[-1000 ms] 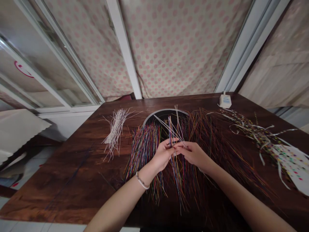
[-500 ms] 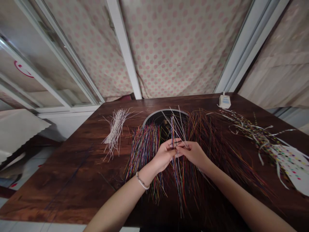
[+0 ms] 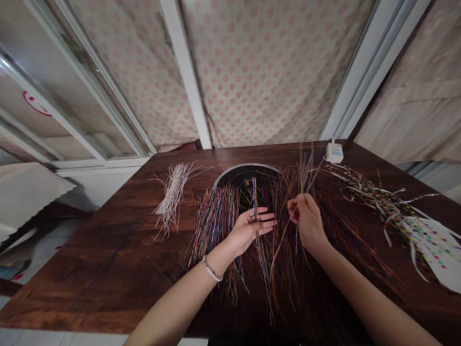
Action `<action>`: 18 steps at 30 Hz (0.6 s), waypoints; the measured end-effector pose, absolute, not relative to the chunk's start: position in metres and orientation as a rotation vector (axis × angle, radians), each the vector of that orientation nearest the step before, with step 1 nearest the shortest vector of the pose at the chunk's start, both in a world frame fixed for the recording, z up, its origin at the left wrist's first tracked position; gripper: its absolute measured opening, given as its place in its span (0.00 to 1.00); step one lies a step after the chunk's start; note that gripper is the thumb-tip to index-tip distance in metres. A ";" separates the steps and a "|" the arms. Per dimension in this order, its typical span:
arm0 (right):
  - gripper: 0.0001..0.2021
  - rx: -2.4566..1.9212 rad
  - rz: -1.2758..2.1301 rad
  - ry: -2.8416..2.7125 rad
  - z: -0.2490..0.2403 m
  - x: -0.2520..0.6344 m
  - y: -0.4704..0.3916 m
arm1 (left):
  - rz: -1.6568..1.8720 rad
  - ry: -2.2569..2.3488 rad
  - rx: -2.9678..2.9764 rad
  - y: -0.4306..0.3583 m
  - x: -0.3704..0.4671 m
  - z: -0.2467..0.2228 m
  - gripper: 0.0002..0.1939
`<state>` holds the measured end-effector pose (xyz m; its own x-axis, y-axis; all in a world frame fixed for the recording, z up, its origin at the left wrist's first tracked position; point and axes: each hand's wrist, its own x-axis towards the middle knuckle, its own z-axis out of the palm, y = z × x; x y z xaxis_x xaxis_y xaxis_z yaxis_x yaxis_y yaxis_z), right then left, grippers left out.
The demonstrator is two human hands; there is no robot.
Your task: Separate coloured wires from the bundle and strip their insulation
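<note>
Thin coloured wires point(image 3: 256, 199) stand in a small bunch under the thumb of my left hand point(image 3: 248, 229), whose other fingers are stretched out to the right. My right hand point(image 3: 306, 218) is closed in a pinch around several whitish wires point(image 3: 306, 173), which point upward and are blurred by motion. Left of my hands lies a thick heap of multicoloured wires point(image 3: 216, 226). A looser spread of reddish-brown and dark wires point(image 3: 345, 240) extends under and beyond my right hand. Behind both sits a round black disc with a pale rim point(image 3: 248, 167), partly hidden by wires.
A pile of white wires point(image 3: 175, 194) lies on the dark wooden table point(image 3: 118, 230) at the left. On the right are a white adapter-like box point(image 3: 334, 152), a tangle of dotted ribbons point(image 3: 374, 192) and a dotted white sheet point(image 3: 432, 245). Curtained windows point(image 3: 270, 72) stand behind.
My right hand has moved right, away from my left, taking the whitish wires with it. My left hand stays in place with the coloured bunch, its fingers now more spread.
</note>
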<state>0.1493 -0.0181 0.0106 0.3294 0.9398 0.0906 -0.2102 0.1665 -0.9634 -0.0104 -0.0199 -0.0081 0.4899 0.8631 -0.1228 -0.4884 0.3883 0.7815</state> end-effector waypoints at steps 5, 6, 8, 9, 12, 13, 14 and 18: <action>0.13 -0.998 1.077 -0.778 0.023 0.165 -0.015 | 0.919 0.572 0.750 -0.020 -0.010 -0.006 0.22; 0.13 -0.998 1.080 -0.778 0.024 0.166 -0.015 | 0.915 0.574 0.749 -0.020 -0.010 -0.006 0.22; 0.13 -0.996 1.091 -0.786 0.024 0.163 -0.015 | 0.899 0.585 0.751 -0.021 -0.010 -0.004 0.20; 0.14 -0.990 1.106 -0.793 0.022 0.161 -0.015 | 0.885 0.594 0.755 -0.021 -0.010 -0.003 0.20; 0.13 -0.938 1.186 -0.810 0.016 0.152 -0.016 | 0.818 0.629 0.790 -0.023 -0.009 -0.001 0.20; 0.13 -0.912 1.210 -0.810 0.013 0.149 -0.016 | 0.790 0.637 0.805 -0.023 -0.009 0.000 0.21; 0.13 -0.886 1.226 -0.807 0.012 0.148 -0.016 | 0.763 0.645 0.817 -0.024 -0.009 0.000 0.22; 0.12 -0.792 1.245 -0.784 0.010 0.149 -0.014 | 0.698 0.681 0.844 -0.026 -0.008 0.001 0.26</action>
<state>0.1486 -0.0136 0.0095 0.1468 0.9861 0.0781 -0.4966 0.1417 -0.8564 -0.0076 -0.0257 0.0006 0.5873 0.7693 -0.2513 -0.2700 0.4790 0.8353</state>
